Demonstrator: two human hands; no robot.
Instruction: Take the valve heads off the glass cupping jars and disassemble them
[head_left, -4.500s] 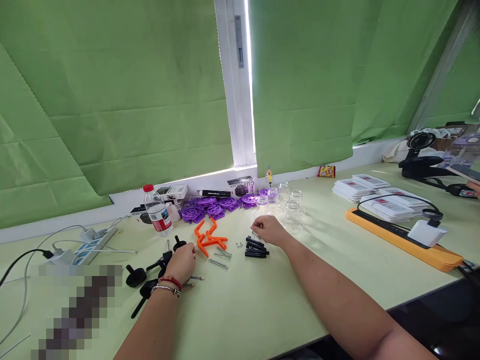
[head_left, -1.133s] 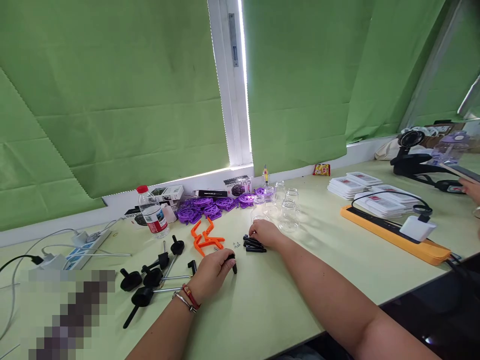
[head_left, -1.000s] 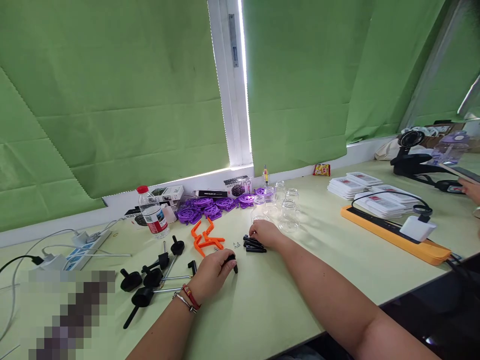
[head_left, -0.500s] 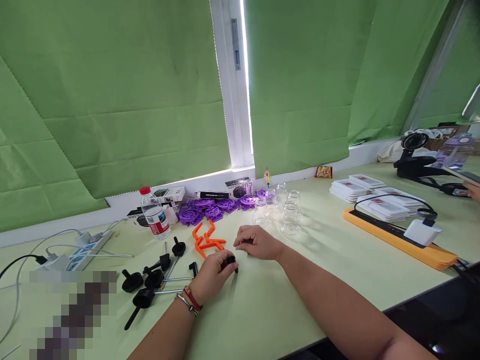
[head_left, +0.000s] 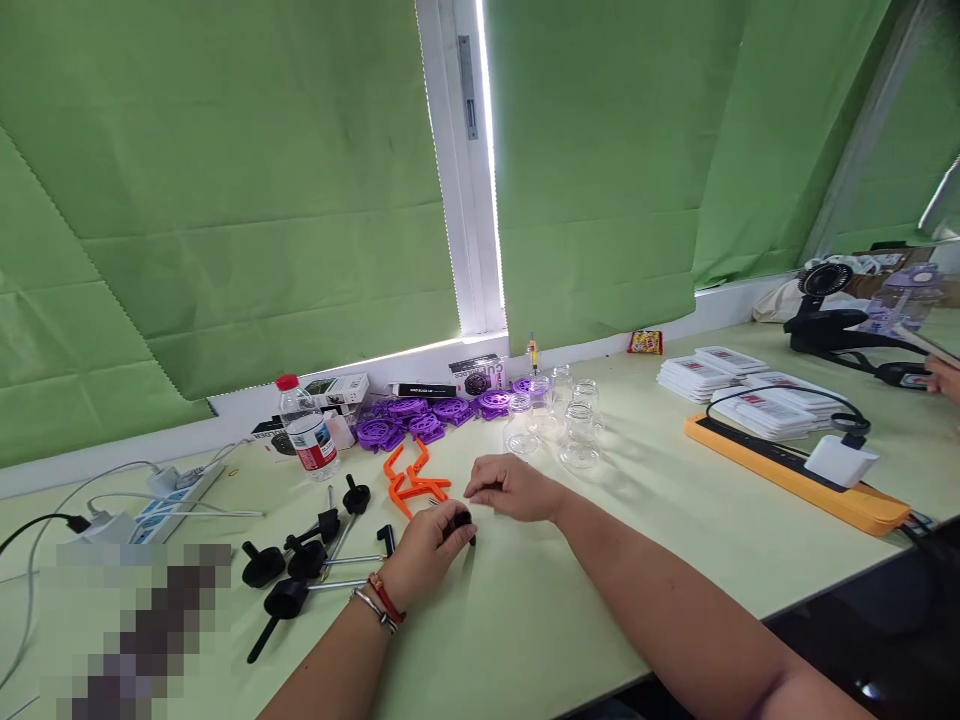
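My left hand [head_left: 421, 551] is closed on a black knob part [head_left: 460, 522] and holds it just above the pale green table [head_left: 525, 620]. My right hand [head_left: 511, 487] lies right behind it. Its thumb and fingers pinch a small black part [head_left: 487, 487] that is mostly hidden. The two hands nearly touch. Orange plastic brackets [head_left: 412, 481] lie just left of my right hand. Several black knobs on metal bolts [head_left: 300, 568] are spread out to the left of my left wrist.
Purple discs [head_left: 420, 421], clear glass jars [head_left: 571, 422] and a water bottle [head_left: 307, 437] stand along the window sill. A power strip [head_left: 177, 485] with cables is at the far left. Stacked white cards [head_left: 742, 385], an orange board [head_left: 795, 472] and a fan [head_left: 821, 300] are at the right, beside another person's hand [head_left: 945, 378].
My left hand went from the knobs to the middle of the table with a black knob. My right hand left the pile of black bars and came beside it.
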